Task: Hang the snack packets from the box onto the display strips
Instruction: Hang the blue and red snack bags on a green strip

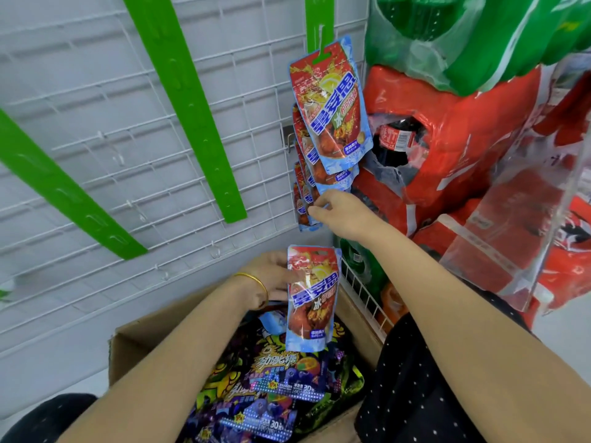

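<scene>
My left hand (271,279) grips a red-and-blue snack packet (311,298) upright above the cardboard box (134,350). My right hand (339,209) reaches up and pinches the lower hanging packets (305,199) on the right green display strip (315,24). Several matching packets hang down that strip, the top one (332,103) largest in view. Two more green strips hang bare, one in the middle (188,110) and one at the left (67,199). The box holds dark purple and yellow snack packets (271,385).
A white wire grid panel (96,129) backs the strips, with small clear hooks on it. Shrink-wrapped packs of red (463,161) and green (463,33) soda bottles are stacked close on the right. A low wire rack edge (364,298) runs beside the box.
</scene>
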The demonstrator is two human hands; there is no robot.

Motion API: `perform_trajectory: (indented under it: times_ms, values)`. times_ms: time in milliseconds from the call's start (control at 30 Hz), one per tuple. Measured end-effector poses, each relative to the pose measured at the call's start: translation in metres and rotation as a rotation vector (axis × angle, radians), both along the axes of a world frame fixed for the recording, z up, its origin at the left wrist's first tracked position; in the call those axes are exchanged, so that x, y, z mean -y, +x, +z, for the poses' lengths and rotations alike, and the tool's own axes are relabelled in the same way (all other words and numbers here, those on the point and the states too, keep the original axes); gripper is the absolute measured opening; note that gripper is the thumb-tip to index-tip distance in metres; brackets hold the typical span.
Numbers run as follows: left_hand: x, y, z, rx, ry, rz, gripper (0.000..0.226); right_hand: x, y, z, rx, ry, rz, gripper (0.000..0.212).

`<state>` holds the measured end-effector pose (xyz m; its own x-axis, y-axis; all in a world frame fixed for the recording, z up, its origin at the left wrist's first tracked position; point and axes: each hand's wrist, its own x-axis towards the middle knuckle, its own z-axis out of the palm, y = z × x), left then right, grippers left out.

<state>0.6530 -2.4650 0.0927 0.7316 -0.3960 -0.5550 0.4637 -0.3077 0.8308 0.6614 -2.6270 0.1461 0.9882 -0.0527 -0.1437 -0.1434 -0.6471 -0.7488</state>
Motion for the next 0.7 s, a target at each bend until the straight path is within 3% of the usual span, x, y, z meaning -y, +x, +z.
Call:
perform_trajectory:
  times_ms: [133,300,433,600,700]
  values:
    - [-0.008,0.013,0.04,0.135,-0.075,-0.021,0.02,0.0,-0.003,0.009,0.045,0.097,-0.016,0.043]
    - [-0.011,0.028,0.074,0.235,-0.182,0.053,0.021,0.007,-0.005,0.02,0.154,0.489,-0.117,0.032]
    - [-0.005,0.036,0.094,0.284,-0.239,0.117,0.022,0.006,-0.007,0.023,0.287,0.653,-0.12,0.034]
    - [0.008,0.043,0.13,0.341,-0.163,0.046,0.022,0.007,-0.005,0.036,0.482,0.729,-0.243,0.037]
    - [0.02,0.059,0.165,0.511,-0.141,0.061,0.029,0.018,-0.003,0.052,0.626,0.714,-0.26,0.038]
